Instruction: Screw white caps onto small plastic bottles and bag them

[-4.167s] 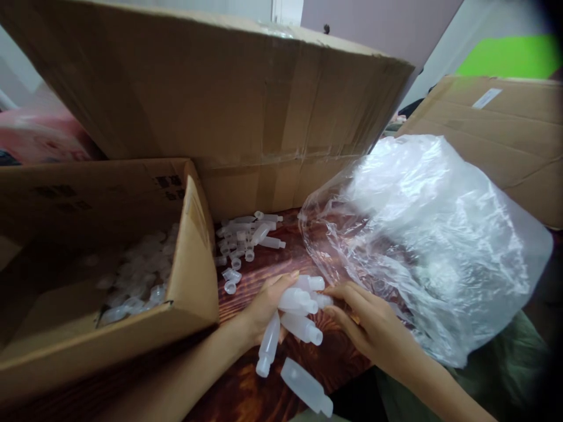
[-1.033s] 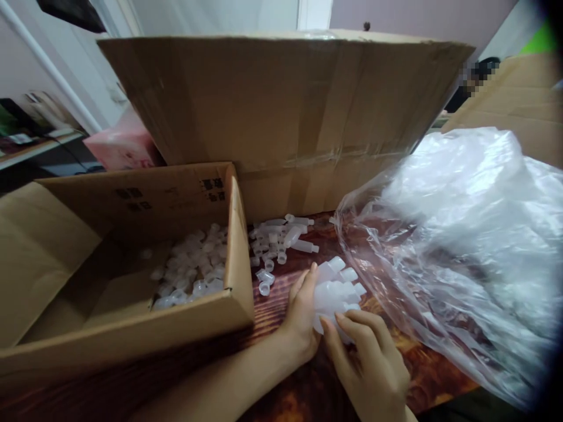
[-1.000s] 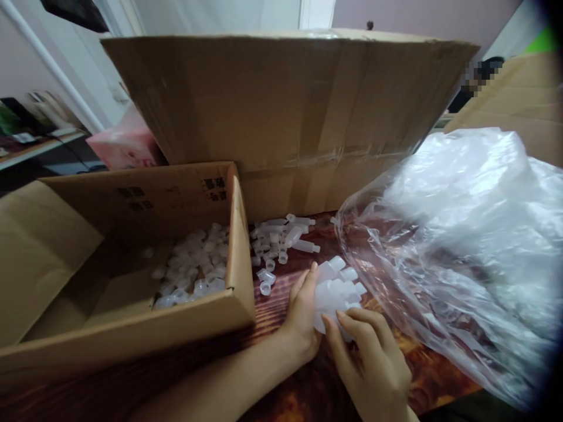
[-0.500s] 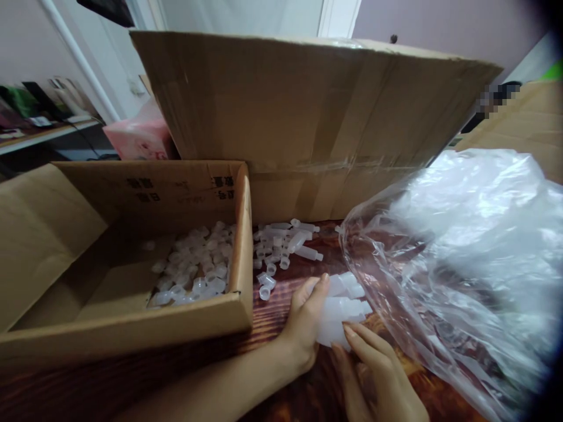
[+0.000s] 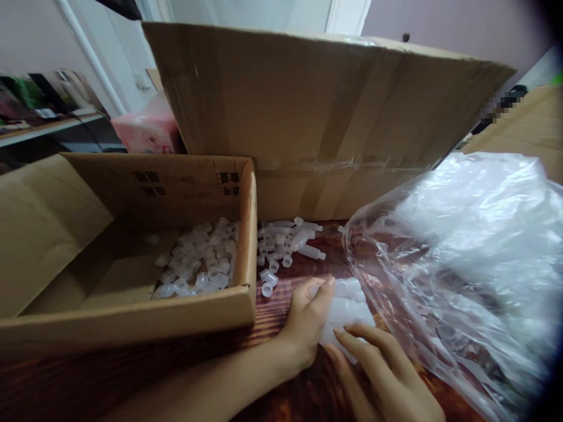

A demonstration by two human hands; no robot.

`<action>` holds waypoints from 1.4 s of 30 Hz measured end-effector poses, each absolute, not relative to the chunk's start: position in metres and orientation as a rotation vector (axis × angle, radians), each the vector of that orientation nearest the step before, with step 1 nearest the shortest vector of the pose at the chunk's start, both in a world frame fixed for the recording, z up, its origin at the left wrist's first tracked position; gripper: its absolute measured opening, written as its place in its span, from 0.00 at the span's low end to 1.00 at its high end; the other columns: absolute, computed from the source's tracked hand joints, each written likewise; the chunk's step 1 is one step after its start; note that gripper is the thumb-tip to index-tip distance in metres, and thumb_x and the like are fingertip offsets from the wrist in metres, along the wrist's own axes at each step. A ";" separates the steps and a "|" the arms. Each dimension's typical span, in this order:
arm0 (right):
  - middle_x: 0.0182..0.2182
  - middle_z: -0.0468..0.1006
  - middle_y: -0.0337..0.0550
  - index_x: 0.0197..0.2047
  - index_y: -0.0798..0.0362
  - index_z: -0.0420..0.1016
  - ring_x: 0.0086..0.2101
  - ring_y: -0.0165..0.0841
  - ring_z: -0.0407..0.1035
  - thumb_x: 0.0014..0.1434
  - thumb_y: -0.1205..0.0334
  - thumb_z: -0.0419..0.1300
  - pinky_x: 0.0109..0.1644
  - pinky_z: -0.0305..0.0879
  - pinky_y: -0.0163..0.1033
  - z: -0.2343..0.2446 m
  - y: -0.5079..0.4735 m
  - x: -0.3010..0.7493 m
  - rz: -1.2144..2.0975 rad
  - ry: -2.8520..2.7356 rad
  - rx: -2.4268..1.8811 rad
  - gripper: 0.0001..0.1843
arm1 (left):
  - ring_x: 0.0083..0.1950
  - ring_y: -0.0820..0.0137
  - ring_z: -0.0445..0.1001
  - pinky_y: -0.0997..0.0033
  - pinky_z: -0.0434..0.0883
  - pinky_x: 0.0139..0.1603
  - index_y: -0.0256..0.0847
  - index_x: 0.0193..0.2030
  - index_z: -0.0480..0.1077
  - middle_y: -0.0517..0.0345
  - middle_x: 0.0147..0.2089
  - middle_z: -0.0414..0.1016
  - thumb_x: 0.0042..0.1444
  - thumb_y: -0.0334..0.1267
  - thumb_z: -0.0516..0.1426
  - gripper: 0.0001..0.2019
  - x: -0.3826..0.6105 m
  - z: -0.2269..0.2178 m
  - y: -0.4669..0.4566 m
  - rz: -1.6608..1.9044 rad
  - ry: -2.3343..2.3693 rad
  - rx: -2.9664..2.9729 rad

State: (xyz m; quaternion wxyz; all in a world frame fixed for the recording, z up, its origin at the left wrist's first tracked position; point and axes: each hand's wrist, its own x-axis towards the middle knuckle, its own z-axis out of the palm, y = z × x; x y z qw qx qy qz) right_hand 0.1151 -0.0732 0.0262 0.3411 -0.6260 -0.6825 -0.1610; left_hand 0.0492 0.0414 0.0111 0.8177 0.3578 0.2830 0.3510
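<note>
Small white bottles (image 5: 348,306), bunched side by side, are lying on the wooden table (image 5: 281,319) at the mouth of the clear plastic bag (image 5: 466,258). The left hand (image 5: 308,319) is cupping the bunch from its left side. The right hand (image 5: 387,381) is pressing its fingers against the near side, so the two hands are squeezing the bunch between them. The open cardboard box (image 5: 248,234) just to their left is holding a heap of clear caps (image 5: 197,264) in its right part. Loose bottles and caps (image 5: 285,246) are lying in the narrow strip between that box, the big carton (image 5: 329,117) behind and the bag, leaving little free table. The bag's film is blurring its contents, and the right hand is running off the lower edge.
</note>
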 end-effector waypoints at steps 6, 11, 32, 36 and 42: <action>0.31 0.74 0.40 0.40 0.51 0.72 0.28 0.29 0.70 0.65 0.63 0.58 0.31 0.68 0.32 0.092 -0.019 0.133 -0.314 -1.730 -1.484 0.03 | 0.26 0.74 0.63 0.74 0.58 0.27 0.37 0.29 0.69 0.59 0.26 0.67 0.50 0.53 0.63 0.19 0.046 0.011 0.042 0.651 0.501 0.850; 0.37 0.75 0.48 0.44 0.56 0.73 0.35 0.38 0.71 0.60 0.65 0.61 0.37 0.70 0.40 0.091 0.081 0.143 -0.227 -2.516 -1.491 0.08 | 0.36 0.66 0.71 0.71 0.64 0.38 0.40 0.36 0.78 0.54 0.37 0.77 0.52 0.46 0.62 0.11 0.037 0.021 0.045 0.573 0.433 1.066; 0.32 0.74 0.40 0.36 0.54 0.72 0.35 0.31 0.73 0.59 0.57 0.58 0.40 0.70 0.33 0.024 0.086 0.151 0.276 -1.680 -1.471 0.09 | 0.25 0.75 0.61 0.78 0.57 0.25 0.37 0.30 0.73 0.58 0.26 0.67 0.52 0.52 0.61 0.17 0.030 0.018 0.058 0.255 0.321 1.169; 0.28 0.71 0.40 0.35 0.53 0.66 0.26 0.29 0.67 0.61 0.49 0.53 0.25 0.66 0.30 0.032 0.073 0.181 0.567 -1.086 -1.350 0.14 | 0.24 0.74 0.67 0.78 0.62 0.24 0.36 0.29 0.72 0.55 0.27 0.71 0.48 0.50 0.64 0.17 0.032 0.014 0.061 0.276 0.352 0.936; 0.24 0.66 0.38 0.32 0.55 0.65 0.21 0.24 0.59 0.58 0.61 0.52 0.19 0.59 0.22 0.059 0.034 0.203 0.961 -0.522 -1.029 0.07 | 0.23 0.67 0.73 0.78 0.61 0.14 0.35 0.40 0.74 0.42 0.35 0.77 0.52 0.57 0.58 0.24 0.031 0.022 0.063 0.131 0.381 0.753</action>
